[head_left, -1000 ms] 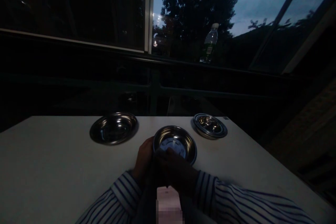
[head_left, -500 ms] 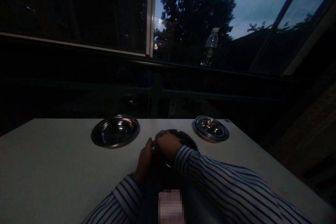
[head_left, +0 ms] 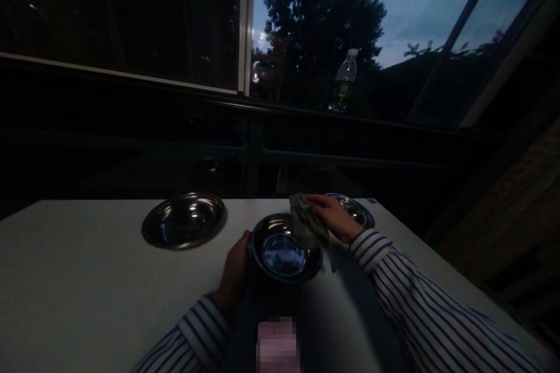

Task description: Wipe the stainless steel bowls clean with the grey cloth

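Note:
My left hand (head_left: 236, 268) grips the left rim of a shiny metal bowl (head_left: 280, 253), which is held tilted toward me above the white table (head_left: 87, 280). A crumpled grey-green cloth (head_left: 304, 215) is in my right hand (head_left: 335, 217), at the bowl's upper right rim, and a corner of it hangs down outside the bowl. The fingertips of my right hand are partly covered by the cloth. Both sleeves are striped.
A wide metal basin (head_left: 184, 221) stands on the table at the left. Smaller metal dishes (head_left: 361, 213) sit at the back right, partly behind my right hand. A plastic bottle (head_left: 344, 81) stands on the window ledge. A pixelated pink patch (head_left: 277, 344) lies at the bottom.
My right hand has moved with the cloth from the bowl's left rim to its upper right rim, uncovering the bowl's inside. My left hand keeps its hold on the bowl.

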{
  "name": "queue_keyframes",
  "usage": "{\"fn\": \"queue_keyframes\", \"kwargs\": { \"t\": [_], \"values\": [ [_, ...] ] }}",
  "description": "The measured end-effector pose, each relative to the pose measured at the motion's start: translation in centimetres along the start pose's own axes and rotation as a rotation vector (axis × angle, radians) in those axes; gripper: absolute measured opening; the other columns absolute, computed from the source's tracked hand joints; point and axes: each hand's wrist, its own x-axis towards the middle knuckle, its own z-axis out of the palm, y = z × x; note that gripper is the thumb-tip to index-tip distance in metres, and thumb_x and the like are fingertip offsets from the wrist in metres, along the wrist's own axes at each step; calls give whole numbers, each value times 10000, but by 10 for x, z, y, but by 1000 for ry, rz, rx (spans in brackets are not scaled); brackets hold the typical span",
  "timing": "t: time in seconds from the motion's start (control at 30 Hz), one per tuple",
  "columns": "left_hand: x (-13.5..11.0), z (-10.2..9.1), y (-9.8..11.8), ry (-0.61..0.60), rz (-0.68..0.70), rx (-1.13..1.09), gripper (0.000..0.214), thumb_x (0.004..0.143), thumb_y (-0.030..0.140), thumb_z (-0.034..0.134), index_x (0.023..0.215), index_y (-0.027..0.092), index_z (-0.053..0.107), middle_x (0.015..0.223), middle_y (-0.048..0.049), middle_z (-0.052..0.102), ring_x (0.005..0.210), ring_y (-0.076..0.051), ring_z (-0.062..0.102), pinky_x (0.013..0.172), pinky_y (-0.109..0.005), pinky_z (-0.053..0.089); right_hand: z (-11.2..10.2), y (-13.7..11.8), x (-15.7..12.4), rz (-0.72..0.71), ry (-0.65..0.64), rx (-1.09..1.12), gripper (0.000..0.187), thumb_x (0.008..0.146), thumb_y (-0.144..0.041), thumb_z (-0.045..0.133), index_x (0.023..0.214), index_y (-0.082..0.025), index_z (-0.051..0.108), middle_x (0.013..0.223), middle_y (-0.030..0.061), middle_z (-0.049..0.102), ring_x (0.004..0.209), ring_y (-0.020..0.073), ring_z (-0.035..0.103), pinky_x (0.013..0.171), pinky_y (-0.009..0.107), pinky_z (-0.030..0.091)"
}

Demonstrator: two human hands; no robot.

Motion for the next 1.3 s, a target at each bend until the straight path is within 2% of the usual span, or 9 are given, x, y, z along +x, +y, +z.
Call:
{"fn": "queue_keyframes", "kwargs": {
  "t": [0.27,0.37,0.53,0.67,0.83,0.93,1.0,1.17,1.3],
  "values": [
    [-7,0,5,-103,-82,-49,388,667,559,547,594,181,494,425,42,494,395,-124,466,412,-251,358,-25,27,-64,215,141,683,342,638,-249,659,973,-181,647,875,51,696,805,185,651,737,289,505],
    [-11,1,8,-104,-63,-14,364,675,531,549,598,179,498,425,40,491,384,-118,457,401,-247,360,-29,38,-90,301,139,767,348,594,-216,697,936,-174,648,878,49,692,804,189,651,743,294,501],
    [-16,2,12,-115,-71,0,292,658,455,595,628,174,521,451,47,494,412,-106,455,423,-235,365,-22,60,-124,430,129,692,353,611,-262,681,945,-156,640,870,64,688,794,201,653,766,320,494],
    [-20,0,12,-109,-91,11,276,636,431,611,684,163,564,494,38,521,462,-115,486,465,-244,391,-19,79,-137,428,108,487,330,673,-314,602,944,-131,652,889,85,690,816,215,643,810,345,474],
    [-23,-5,14,-100,-83,88,325,665,433,575,845,165,614,577,17,571,545,-138,543,531,-267,432,-49,97,-143,309,-45,-89,340,745,-248,433,952,-125,673,975,99,680,921,228,616,878,352,427],
    [-24,-6,15,-85,-106,111,332,684,426,552,875,163,620,600,4,583,578,-152,563,548,-275,435,-71,97,-139,302,-17,-393,372,756,-193,405,1018,-124,660,1059,113,653,1013,239,582,923,350,383],
    [-24,-6,15,-64,-124,118,317,682,415,550,851,157,625,590,-1,582,571,-156,565,543,-276,430,-76,89,-130,283,26,-458,377,768,-183,407,1052,-120,646,1103,122,633,1042,241,568,936,346,367],
    [-30,-5,19,-20,-150,126,295,693,420,539,789,154,623,671,-38,634,593,-170,588,545,-286,440,-49,56,-94,159,-97,-383,321,823,-244,412,1008,-143,654,1083,123,639,1018,233,571,886,322,376],
    [-32,-7,22,-52,-139,130,337,706,435,539,872,155,627,769,-57,646,647,-187,609,559,-305,458,-22,49,-69,171,-227,-291,256,807,-212,426,810,-118,663,830,110,678,796,196,609,728,284,416]
  ]
}}
